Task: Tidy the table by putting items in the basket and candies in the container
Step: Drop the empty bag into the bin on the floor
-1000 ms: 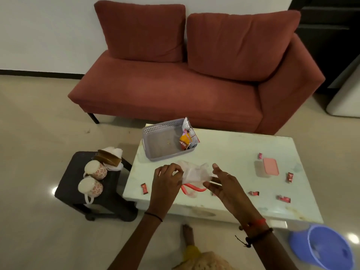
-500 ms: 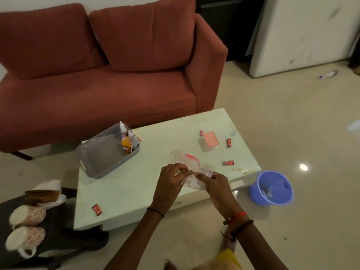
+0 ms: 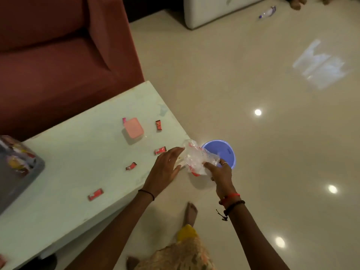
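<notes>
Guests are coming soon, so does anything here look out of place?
Yes. Red candies lie scattered on the table, outside the pink-lidded container. A bottle lies on its side on the floor beyond.

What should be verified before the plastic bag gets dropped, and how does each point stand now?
1. Grip on the plastic bag: the right hand pinches it. Ok.
2. Left hand free: fingers straight, beside the bag. Ok.
3. Bin open: no lid, mouth facing up. Ok.
4. Bag over the bin: they overlap in this view, but true alignment is unclear. Cannot tell.
5. Candies cleared: several lie on the table. Not ok.
6. Container ready for candies: its pink lid is on. Not ok.
</notes>
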The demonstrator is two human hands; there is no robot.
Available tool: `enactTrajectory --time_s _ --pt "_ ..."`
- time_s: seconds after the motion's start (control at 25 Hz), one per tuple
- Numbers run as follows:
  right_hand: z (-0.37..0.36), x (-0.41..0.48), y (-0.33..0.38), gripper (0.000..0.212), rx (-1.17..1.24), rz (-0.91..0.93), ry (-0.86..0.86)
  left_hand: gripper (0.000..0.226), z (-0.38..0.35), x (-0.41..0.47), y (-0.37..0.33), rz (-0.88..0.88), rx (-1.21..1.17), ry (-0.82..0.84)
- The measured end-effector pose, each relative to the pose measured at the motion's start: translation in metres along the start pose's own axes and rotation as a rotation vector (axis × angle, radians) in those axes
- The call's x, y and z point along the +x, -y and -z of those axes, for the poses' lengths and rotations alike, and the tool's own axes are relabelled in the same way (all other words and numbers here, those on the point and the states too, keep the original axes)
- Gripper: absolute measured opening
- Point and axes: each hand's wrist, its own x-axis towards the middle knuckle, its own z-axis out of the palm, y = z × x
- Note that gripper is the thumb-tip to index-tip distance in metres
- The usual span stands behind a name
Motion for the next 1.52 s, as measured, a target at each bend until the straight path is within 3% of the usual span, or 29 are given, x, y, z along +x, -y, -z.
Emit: enactTrajectory --time_s 0.24,0.48,0.56,0.64,0.72,0.8,0.92,1.04,1.16,1.32,1.52 --pt "0.073 0.143 -0.038 0.039 0.007 -0.116 -0.297 0.051 -0.11 0.088 -0.003 0.172 -0.139 0.062" --pt "0.078 0.286 -0.118 0.037 -0.109 -0.121 -0.332 0.052 -0.206 0.141 0.034 0.19 -0.227 0.129" --pt "0.072 0.328 -0.137 0.038 -0.195 -0.115 -0.247 0.053 -0.224 0.155 0.05 0.215 -0.263 0.102" --pt "0.068 0.364 -0.158 0.037 -0.271 -0.158 -0.056 0.053 -0.234 0.164 0.062 0.243 -0.297 0.078" --pt "0.066 0.388 -0.174 0.057 -0.334 -0.221 0.132 0.052 -0.243 0.17 0.075 0.258 -0.305 0.056" --pt "0.063 0.399 -0.18 0.069 -0.378 -0.26 0.197 0.051 -0.247 0.172 0.084 0.27 -0.307 0.046" --pt "0.058 0.398 -0.174 0.066 -0.469 -0.283 0.09 0.049 -0.244 0.172 0.091 0.284 -0.304 0.025" --pt "0.053 0.373 -0.153 0.052 -0.571 -0.224 -0.088 0.044 -0.228 0.167 0.09 0.286 -0.254 0.02" --pt "0.043 0.336 -0.13 0.051 -0.618 -0.153 -0.154 0.042 -0.203 0.156 0.082 0.279 -0.184 0.012" --pt "0.016 0.275 -0.088 0.052 -0.672 0.036 -0.143 0.044 -0.154 0.131 0.07 0.301 -0.159 -0.069" --pt "-0.038 0.178 -0.038 0.057 -1.011 0.371 -0.035 0.049 -0.077 0.075 0.063 0.411 -0.143 -0.187"
